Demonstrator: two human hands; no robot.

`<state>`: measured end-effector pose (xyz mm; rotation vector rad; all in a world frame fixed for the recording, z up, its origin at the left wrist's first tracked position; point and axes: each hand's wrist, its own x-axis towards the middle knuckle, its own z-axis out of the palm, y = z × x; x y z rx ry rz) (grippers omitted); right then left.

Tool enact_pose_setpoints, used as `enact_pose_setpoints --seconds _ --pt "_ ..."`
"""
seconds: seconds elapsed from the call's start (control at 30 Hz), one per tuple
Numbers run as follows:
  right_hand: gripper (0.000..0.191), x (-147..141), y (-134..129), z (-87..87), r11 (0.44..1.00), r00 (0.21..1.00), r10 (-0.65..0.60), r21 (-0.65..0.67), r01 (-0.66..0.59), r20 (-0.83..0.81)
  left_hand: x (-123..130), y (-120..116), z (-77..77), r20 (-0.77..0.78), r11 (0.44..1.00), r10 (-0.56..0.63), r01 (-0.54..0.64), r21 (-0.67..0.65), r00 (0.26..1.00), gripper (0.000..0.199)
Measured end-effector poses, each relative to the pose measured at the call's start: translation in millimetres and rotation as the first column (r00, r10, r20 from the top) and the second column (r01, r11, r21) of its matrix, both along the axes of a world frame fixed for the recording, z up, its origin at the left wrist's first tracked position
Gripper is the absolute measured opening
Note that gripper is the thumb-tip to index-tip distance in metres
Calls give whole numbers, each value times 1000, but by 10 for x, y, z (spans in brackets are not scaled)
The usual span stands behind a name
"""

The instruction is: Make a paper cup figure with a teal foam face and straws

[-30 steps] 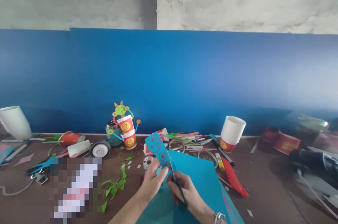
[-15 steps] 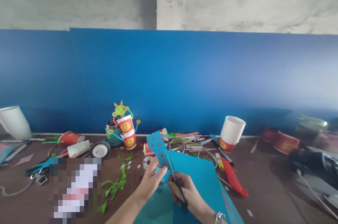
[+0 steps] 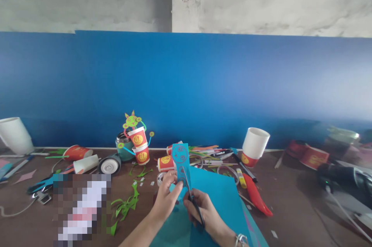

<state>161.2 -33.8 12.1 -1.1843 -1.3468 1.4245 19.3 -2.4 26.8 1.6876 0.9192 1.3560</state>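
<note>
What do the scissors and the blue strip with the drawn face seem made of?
Scissors: thin, greyish blades suggest steel; the dark, smooth-looking handles are probably plastic. Blue strip: matte paper or thin card, judging by its flatness, even colour and drawn lines.

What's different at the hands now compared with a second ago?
The blue paper strip has swung from leaning left to nearly upright, its top end moving right. Nothing was taken hold of or let go: the left hand still pinches the strip, and the right hand still holds the scissors against it. The cup figure and green scraps stayed put.
</note>
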Motion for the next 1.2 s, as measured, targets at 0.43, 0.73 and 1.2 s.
enact_pose_setpoints --seconds 0.43,0.73,1.2 --pt "36 3 -11 40 999 999 2 -33 -1 46 -22 30 -39 16 998 1 0 -59 1000 23" --pt "40 6 3 10 1000 999 30 9 -30 -10 17 -46 12 -9 990 -120 119 -70 993 25" --pt "56 59 25 -50 1000 998 18 -24 -16 58 -81 33 113 -19 968 -238 235 -86 971 25"
